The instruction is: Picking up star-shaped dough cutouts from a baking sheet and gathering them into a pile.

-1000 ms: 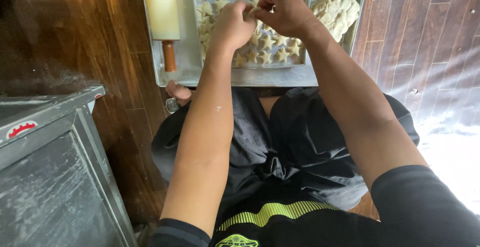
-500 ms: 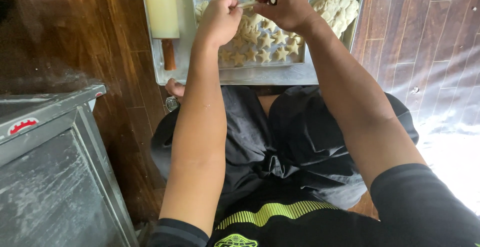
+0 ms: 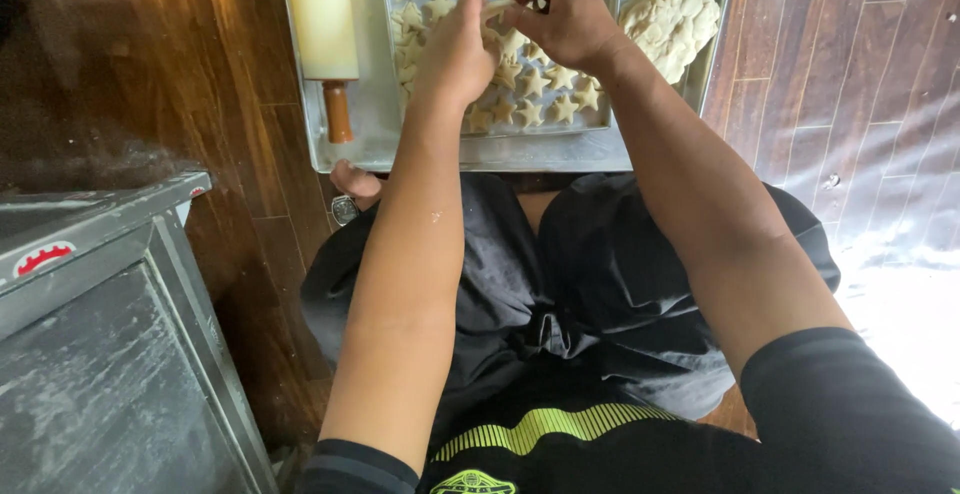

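Since half a second ago the left hand (image 3: pixel 455 49) has risen back to the right hand (image 3: pixel 560 19); both sets of fingers now pinch one dough strip (image 3: pixel 497 9) above the star cutouts (image 3: pixel 535 84) on the tray (image 3: pixel 480 154), between the rolling pin (image 3: pixel 322 14) and the dough lump (image 3: pixel 668 22).

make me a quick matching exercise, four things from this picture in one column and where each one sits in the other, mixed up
Things:
1. rolling pin
2. lump of dough
3. star-shaped dough pieces
4. metal cabinet

Places:
A. at the right end of the metal tray
B. on the floor, lower left of the view
C. at the left end of the tray, handle toward the person
D. on the tray's middle, under the left hand and right hand

Pairs: 1-C, 2-A, 3-D, 4-B
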